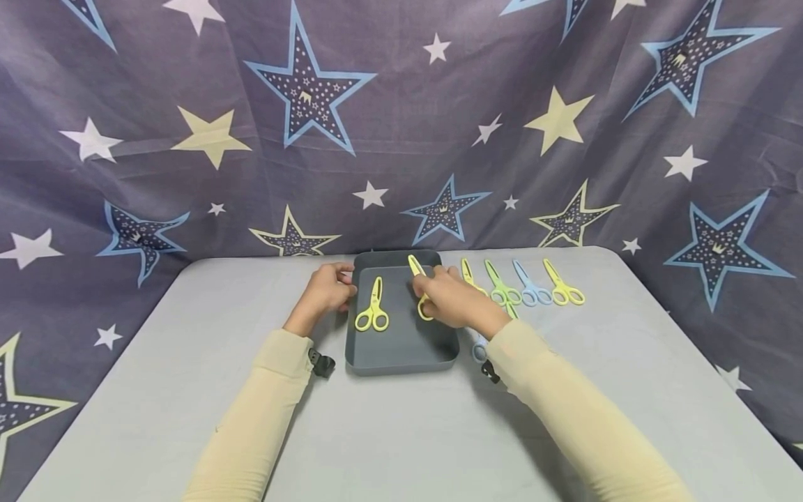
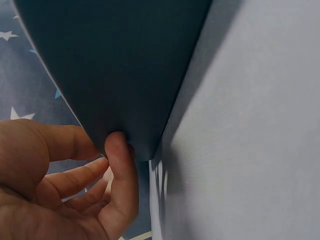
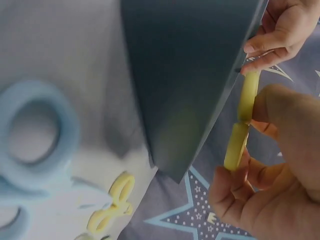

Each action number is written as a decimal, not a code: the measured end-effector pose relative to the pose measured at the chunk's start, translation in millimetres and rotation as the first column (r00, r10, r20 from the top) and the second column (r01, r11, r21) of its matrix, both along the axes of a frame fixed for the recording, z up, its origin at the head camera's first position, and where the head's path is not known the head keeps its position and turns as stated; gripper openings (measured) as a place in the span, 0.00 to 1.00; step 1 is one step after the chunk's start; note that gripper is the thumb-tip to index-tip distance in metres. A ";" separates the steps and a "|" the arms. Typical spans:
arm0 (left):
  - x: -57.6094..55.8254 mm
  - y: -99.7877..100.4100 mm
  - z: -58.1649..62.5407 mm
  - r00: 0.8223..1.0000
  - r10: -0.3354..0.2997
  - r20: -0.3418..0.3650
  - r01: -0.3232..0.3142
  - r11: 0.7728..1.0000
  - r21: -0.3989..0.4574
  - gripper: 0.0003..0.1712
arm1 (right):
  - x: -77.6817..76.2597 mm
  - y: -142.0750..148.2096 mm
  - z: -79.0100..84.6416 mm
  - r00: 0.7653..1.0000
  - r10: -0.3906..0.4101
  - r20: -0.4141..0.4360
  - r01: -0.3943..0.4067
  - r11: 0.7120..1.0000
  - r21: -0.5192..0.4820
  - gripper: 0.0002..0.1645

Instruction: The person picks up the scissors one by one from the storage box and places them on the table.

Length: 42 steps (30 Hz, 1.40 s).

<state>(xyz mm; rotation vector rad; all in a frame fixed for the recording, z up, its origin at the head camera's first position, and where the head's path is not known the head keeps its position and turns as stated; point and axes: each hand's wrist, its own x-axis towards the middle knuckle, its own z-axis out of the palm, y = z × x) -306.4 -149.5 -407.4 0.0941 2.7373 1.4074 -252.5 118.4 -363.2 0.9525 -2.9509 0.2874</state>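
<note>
My left hand (image 1: 325, 288) is at the left side of a dark grey rectangular tray (image 1: 401, 357). In the left wrist view its thumb and a finger pinch the tray's wall (image 2: 120, 75) at the rim. Over the right part of the tray, my right hand (image 1: 454, 298) holds yellow scissors (image 1: 415, 265) by the handles, blades pointing away. The right wrist view shows the yellow handle loops (image 3: 236, 145) between its fingers, above the rim. Another pair of yellow scissors (image 1: 374, 307) lies inside the tray on the left, blades pointing to the back.
Right of the tray, several scissors lie on the pale table (image 1: 401, 439): yellow scissors (image 1: 467, 270), green scissors (image 1: 498, 282), blue scissors (image 1: 532, 287) and yellow scissors (image 1: 561, 284). Other blue scissors (image 1: 479, 350) are partly hidden by my right arm. A star-patterned cloth (image 1: 401, 125) hangs behind.
</note>
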 end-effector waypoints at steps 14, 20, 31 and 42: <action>-0.3 -0.7 0.4 1.000 -0.005 -0.001 0.005 1.000 0.012 0.32 | 6.0 46.9 3.0 0.997 -0.018 -0.075 0.015 0.999 -0.041 0.11; 0.6 -0.7 1.8 1.000 -0.004 -0.002 0.004 1.000 0.012 0.32 | 11.4 71.2 2.4 0.995 -0.040 -0.090 0.037 0.999 -0.039 0.12; -0.3 -0.3 -1.9 1.000 -0.003 -0.008 0.003 1.000 0.002 0.32 | 21.6 107.5 -4.9 0.998 -0.056 -0.034 0.054 0.998 -0.043 0.11; -1.3 0.1 -2.5 1.000 0.002 -0.017 -0.002 1.000 0.008 0.32 | 29.0 137.6 -14.7 0.996 -0.086 -0.017 0.086 0.996 -0.008 0.10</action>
